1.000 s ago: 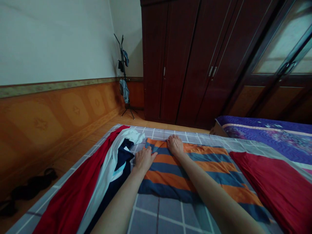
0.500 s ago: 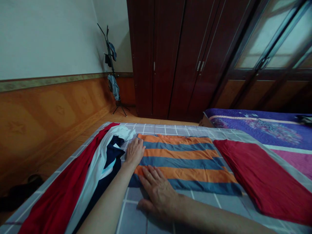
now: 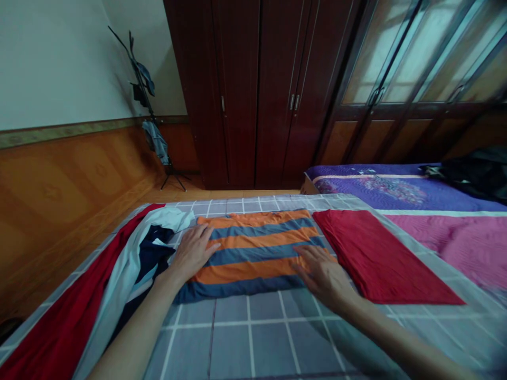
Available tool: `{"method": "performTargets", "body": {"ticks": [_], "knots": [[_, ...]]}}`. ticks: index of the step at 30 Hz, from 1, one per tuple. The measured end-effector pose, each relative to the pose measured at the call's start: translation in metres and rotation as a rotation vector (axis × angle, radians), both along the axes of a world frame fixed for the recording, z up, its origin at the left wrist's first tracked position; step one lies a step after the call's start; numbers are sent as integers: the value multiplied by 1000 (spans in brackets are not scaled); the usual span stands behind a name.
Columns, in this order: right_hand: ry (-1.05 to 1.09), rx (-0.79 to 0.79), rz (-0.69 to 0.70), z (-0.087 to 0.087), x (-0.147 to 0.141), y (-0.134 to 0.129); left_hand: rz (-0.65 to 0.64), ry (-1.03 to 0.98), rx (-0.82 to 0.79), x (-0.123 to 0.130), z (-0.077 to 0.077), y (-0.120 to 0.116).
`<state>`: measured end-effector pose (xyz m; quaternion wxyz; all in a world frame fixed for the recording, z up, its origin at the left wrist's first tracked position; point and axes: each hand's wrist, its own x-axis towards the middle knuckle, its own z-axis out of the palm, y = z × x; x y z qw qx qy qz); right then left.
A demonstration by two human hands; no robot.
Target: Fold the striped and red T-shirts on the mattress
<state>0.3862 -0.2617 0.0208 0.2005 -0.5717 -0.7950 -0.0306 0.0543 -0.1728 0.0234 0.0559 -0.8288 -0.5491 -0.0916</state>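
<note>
An orange and blue-grey striped cloth lies folded flat on a surface with a grey checked cover. My left hand is at its left edge, fingers spread and holding nothing. Over the cloth's right part is my right hand, also open with its fingers apart; whether it touches the fabric is hard to tell. A folded red cloth lies right beside the striped one. Along the left side lie long red, white and dark navy garments, loosely bunched.
Beyond the surface's far edge stand a dark red wardrobe and a coat rack with items hanging on it. At the right is a bed with a purple and pink cover, a black item on it.
My right hand has moved right, from the striped cloth's lower left to its right part. My left hand's fingers have spread. The view has turned right, showing more of the bed.
</note>
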Motion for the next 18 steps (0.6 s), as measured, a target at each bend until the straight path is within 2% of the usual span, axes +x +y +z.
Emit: {"method": "performTargets", "body": {"ticks": [2, 4, 6, 8, 12, 14, 18], "knots": [[-83, -22, -177, 2, 38, -2, -79, 17, -75, -3, 4, -23], [-177, -97, -288, 1, 66, -9, -137, 54, -132, -12, 1, -49], [-239, -150, -328, -2, 79, -18, -171, 104, -113, -26, -7, -71], [-252, -171, -323, -6, 79, -23, -158, 157, -48, -41, -17, -85], [-241, -241, -286, -6, 72, -20, -107, 242, 3, -57, -30, -89], [-241, -284, -290, 0, 76, -14, -133, 246, -3, -60, -28, -85], [-246, -358, -343, 9, 103, -7, -154, 217, -3, -70, -21, -81]]}}
